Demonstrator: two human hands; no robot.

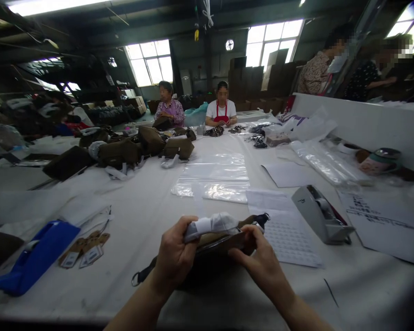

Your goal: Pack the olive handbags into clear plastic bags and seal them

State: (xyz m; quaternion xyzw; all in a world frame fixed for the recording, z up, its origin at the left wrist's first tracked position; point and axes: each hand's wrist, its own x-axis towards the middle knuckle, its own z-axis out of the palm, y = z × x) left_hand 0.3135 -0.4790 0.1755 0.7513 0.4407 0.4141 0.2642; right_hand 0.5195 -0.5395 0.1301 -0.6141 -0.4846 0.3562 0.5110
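A dark olive bag (pixel 207 269) with a zipper along its top stands on the white table in front of me. A bundle wrapped in pale paper (pixel 215 224), with a white band round it, lies along the zipper. My left hand (pixel 179 250) is closed round the left end of this bundle, against the bag. With thumb and fingers, my right hand (pixel 257 252) pinches the bag's upper edge near the right end of the zipper. Metal rings show at both ends of the bag. Its lower part is in shadow, partly behind my hands.
A blue tape dispenser (pixel 37 257) and cardboard tags (pixel 86 248) lie left; a grey tape dispenser (pixel 320 216) and printed sheets (pixel 290 230) lie right. Clear plastic bags (pixel 215 174) lie ahead. More olive bags (pixel 119 151) are piled farther left. Two people (pixel 221 108) sit across the table.
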